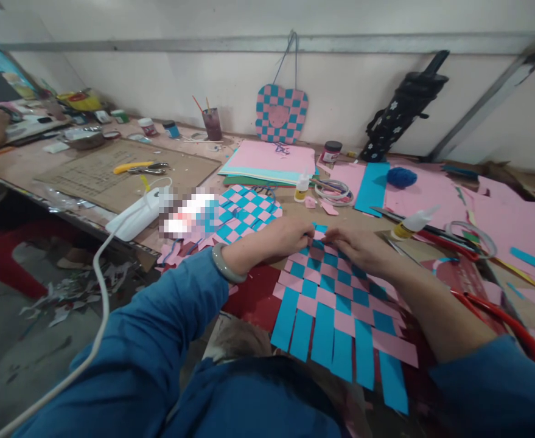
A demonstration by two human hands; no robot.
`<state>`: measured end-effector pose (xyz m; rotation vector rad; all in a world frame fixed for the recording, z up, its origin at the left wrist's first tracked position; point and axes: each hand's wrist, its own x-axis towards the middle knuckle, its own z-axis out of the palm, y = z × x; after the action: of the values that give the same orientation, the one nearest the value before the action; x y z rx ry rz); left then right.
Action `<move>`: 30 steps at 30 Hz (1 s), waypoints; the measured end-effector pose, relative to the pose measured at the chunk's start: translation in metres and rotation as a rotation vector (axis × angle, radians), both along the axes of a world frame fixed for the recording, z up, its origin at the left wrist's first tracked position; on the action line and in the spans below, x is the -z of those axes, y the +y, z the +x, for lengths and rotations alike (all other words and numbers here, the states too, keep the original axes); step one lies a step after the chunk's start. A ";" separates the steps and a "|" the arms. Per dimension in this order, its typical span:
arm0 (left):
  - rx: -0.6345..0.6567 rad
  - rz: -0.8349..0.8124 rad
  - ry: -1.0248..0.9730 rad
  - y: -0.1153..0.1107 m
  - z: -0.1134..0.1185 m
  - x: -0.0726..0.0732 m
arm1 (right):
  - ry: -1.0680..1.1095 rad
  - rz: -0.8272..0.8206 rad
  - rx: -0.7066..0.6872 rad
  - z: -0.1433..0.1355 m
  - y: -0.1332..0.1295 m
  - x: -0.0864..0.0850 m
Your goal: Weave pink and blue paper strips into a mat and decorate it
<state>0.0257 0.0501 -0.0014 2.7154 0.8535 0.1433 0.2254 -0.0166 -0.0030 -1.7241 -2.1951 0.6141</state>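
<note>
left hand (pixel 282 236) fingers pressed flat on woven paper mat (pixel 335 298) at its 12 o'clock edge | right hand (pixel 357 246) likewise, pinching a strip end, grip unclear | mat at 6 o'clock of glue bottle (pixel 302 186) | risk: loose blue strips slide out, pink strip tears if tugged

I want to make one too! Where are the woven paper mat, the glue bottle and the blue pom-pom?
woven paper mat (pixel 335 304), head view, on its checkered middle.
glue bottle (pixel 411 224), head view, on its clear body.
blue pom-pom (pixel 402 177), head view, on its fuzzy centre.
</note>
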 end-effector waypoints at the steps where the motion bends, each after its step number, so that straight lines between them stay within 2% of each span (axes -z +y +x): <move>1: 0.000 -0.001 0.002 0.000 0.000 0.001 | -0.009 -0.005 -0.007 0.000 0.000 0.000; 6: -0.003 0.004 -0.017 0.001 -0.001 0.001 | 0.047 0.022 0.007 0.000 0.000 0.003; 10: -0.008 0.009 -0.015 0.000 -0.001 0.001 | 0.058 -0.019 0.010 -0.002 0.000 0.004; 15: -0.001 -0.014 -0.066 0.002 -0.001 0.004 | 0.090 -0.033 0.025 0.001 0.000 0.000; 18: -0.025 -0.041 -0.130 0.002 -0.002 0.002 | 0.132 0.056 0.112 0.014 0.000 -0.007; 21: -0.146 -0.051 -0.177 0.004 -0.003 -0.001 | -0.002 0.134 0.231 0.030 0.002 -0.010; 24: -0.269 -0.070 -0.198 0.006 -0.005 -0.004 | -0.222 0.084 0.213 0.041 0.004 -0.006; 26: -0.295 -0.091 -0.205 0.007 -0.006 -0.004 | -0.304 0.094 0.186 0.043 0.007 0.000; 30: -0.311 -0.149 -0.235 0.011 -0.004 -0.002 | -0.322 0.119 0.168 0.041 0.013 0.009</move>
<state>0.0220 0.0616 0.0005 2.3550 1.1556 0.4353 0.2661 -0.0037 -0.0124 -2.0322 -2.2018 0.1703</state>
